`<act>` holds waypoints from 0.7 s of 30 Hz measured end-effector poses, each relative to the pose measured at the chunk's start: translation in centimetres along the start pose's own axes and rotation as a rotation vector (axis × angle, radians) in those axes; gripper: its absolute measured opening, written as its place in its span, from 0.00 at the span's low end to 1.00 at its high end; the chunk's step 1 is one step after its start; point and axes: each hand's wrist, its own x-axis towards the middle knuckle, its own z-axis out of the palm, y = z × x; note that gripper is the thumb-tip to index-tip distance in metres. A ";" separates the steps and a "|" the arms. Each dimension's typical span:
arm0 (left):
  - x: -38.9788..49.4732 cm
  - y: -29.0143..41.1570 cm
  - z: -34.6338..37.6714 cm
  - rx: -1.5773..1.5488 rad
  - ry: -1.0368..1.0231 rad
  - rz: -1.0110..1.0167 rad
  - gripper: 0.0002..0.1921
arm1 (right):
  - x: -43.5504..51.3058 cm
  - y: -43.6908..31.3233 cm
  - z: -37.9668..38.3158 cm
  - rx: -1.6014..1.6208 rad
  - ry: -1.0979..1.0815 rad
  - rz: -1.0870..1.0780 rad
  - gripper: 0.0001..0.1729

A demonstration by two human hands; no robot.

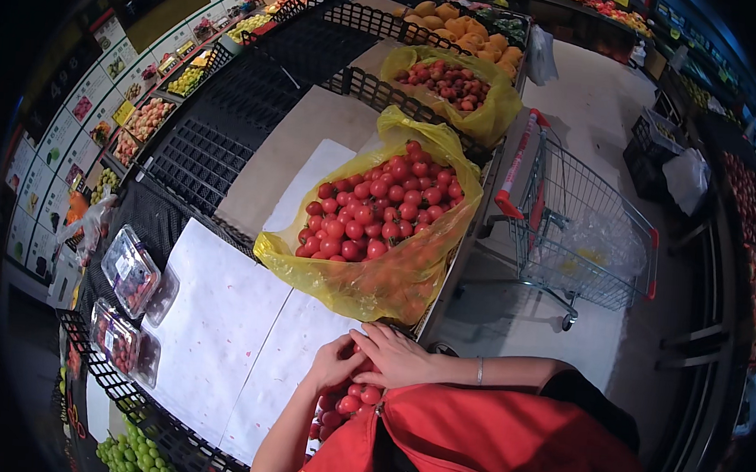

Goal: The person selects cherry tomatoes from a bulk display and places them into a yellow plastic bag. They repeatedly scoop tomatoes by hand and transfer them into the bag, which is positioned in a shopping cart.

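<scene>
Close to my body lies a pile of cherry tomatoes (349,403), partly covered by my red apron. My left hand (336,364) is bent over the pile from the left, its fingertips hidden among the fruit. Across from it, my right hand (398,359) rests palm down over the tomatoes, fingers reaching toward the left hand. A few tomatoes show in the gap between both hands; whether either hand grips any is hidden. Just beyond my hands stands an open yellow plastic bag (375,288) full of cherry tomatoes (379,210).
White paper sheets (217,317) line the stand to the left. Clear plastic fruit boxes (130,271) sit at its far left. Green grapes (134,455) lie below a black crate rim (165,418). A shopping cart (579,242) stands on the right. Another yellow bag (499,113) holds reddish fruit.
</scene>
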 end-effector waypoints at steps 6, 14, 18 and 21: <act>-4.4 -1.2 0.4 -0.055 0.168 -0.025 0.22 | 2.4 0.6 0.0 0.059 -0.165 0.013 0.40; -10.3 -2.9 3.0 0.415 0.644 0.288 0.28 | 4.7 1.2 2.3 0.013 -0.143 0.001 0.29; -12.2 -3.4 4.2 0.437 0.766 0.232 0.37 | 6.2 0.7 1.1 0.127 -0.252 0.159 0.30; -13.4 -3.5 5.6 0.502 0.815 0.085 0.45 | 6.9 -0.1 0.6 0.240 -0.394 0.235 0.31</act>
